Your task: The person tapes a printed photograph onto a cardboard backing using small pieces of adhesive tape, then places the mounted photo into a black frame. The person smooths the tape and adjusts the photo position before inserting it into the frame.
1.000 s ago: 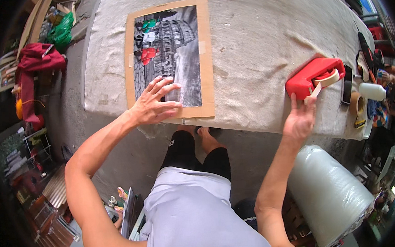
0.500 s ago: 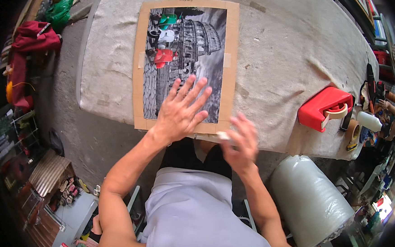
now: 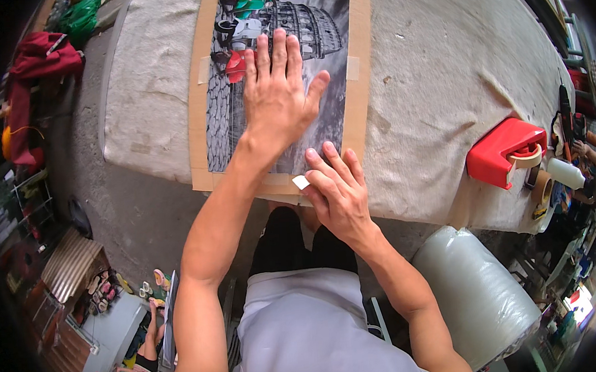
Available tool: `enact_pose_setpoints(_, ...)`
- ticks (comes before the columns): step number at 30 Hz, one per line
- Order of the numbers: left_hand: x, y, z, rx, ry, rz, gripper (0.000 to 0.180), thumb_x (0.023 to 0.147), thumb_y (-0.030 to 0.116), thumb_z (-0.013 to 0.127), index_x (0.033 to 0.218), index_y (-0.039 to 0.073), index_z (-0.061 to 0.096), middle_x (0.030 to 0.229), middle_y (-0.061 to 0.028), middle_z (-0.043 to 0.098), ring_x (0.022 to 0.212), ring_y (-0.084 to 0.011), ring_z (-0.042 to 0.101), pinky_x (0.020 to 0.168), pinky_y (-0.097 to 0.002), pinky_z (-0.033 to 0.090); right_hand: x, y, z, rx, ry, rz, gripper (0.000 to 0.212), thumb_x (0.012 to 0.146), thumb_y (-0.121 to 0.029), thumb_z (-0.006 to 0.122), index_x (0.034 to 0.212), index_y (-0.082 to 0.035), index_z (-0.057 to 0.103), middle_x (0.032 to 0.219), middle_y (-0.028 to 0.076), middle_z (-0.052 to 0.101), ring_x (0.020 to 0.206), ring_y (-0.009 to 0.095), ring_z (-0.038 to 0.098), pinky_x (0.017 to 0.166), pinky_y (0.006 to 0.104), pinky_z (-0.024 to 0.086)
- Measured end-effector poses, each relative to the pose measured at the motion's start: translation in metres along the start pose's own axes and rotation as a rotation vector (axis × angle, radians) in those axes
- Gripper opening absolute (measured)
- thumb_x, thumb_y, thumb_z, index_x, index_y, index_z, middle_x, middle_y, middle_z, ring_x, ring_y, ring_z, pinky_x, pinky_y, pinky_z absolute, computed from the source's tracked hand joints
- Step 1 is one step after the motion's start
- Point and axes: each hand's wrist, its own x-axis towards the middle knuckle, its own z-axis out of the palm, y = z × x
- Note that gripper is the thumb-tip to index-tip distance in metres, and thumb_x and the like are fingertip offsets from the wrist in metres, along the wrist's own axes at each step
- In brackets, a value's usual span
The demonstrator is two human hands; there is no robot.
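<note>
A black-and-white print [image 3: 317, 103] of a round arched ruin, with a green, a white and a red scooter in it, lies on a tan board [image 3: 361, 39]. Short strips of pale tape [image 3: 353, 68] cross its edges at the sides. My left hand [image 3: 275, 99] rests flat on the print, fingers stretched toward the far end and thumb out to the right. By the board's near edge, my right hand [image 3: 339, 194] pinches a small white piece [image 3: 301, 182] between thumb and forefinger, its other fingers extended over the corner. What the white piece is, I cannot tell.
The board lies on a table covered with pale, wrinkled cloth [image 3: 430, 110]. A red tape dispenser [image 3: 504, 149] stands to the right, near a tape roll [image 3: 542, 190] and a white bottle [image 3: 565, 173]. Below the table's right side is a large roll of clear wrap [image 3: 475, 298].
My left hand has slid farther up the print, fingers now pointing straight away. My right hand has moved left to the board's near edge with the white piece. The whole view has shifted slightly.
</note>
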Motion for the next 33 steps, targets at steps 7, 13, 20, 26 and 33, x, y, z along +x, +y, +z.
enact_pose_setpoints(7,0.043,-0.016,0.014,0.122,0.046,0.016,0.072,0.100,0.059,0.037,0.151,0.007,0.039,0.158,-0.0194,0.032,0.146,-0.0443,0.025,0.120,-0.0572,0.013,-0.003,0.000,0.002,-0.025,0.011,-0.018,0.026,0.082,-0.013,0.074,0.106,-0.012,0.063,0.138,0.008,0.060,0.139,0.030,0.046,0.118,0.0496,0.025)
enact_pose_setpoints(13,0.069,-0.023,0.023,0.138,0.041,-0.002,0.070,0.099,0.063,0.036,0.153,0.018,0.038,0.160,-0.0163,0.030,0.147,-0.0437,0.023,0.119,-0.0607,0.011,-0.005,0.001,0.003,-0.041,0.000,-0.023,0.026,0.081,-0.015,0.074,0.105,-0.014,0.062,0.140,0.007,0.058,0.139,0.029,0.045,0.118,0.0516,0.025)
enact_pose_setpoints(20,0.089,-0.027,0.028,0.147,0.042,-0.031,0.066,0.096,0.063,0.041,0.152,0.029,0.039,0.161,-0.0142,0.027,0.148,-0.0430,0.021,0.117,-0.0655,0.008,-0.004,0.003,0.004,-0.034,-0.002,-0.037,0.026,0.083,-0.014,0.073,0.107,-0.014,0.062,0.141,0.009,0.057,0.140,0.031,0.044,0.119,0.0521,0.023)
enact_pose_setpoints(26,0.090,-0.022,0.022,0.047,0.031,-0.084,0.064,0.093,0.061,0.048,0.150,0.032,0.042,0.161,-0.0242,0.021,0.149,-0.0424,0.016,0.118,-0.0643,0.004,-0.002,0.002,-0.002,0.000,-0.066,-0.006,0.025,0.087,-0.011,0.068,0.111,-0.013,0.063,0.143,0.010,0.055,0.141,0.032,0.042,0.119,0.0524,0.021)
enact_pose_setpoints(33,0.084,-0.018,0.006,-0.106,-0.052,-0.184,0.064,0.090,0.063,0.049,0.149,0.038,0.042,0.161,-0.0315,0.003,0.151,-0.0443,0.000,0.116,-0.0670,-0.003,0.104,0.011,-0.066,0.235,-0.040,0.280,0.031,0.077,-0.004,0.078,0.105,-0.007,0.064,0.117,0.011,0.065,0.112,0.032,0.062,0.096,0.0439,0.045)
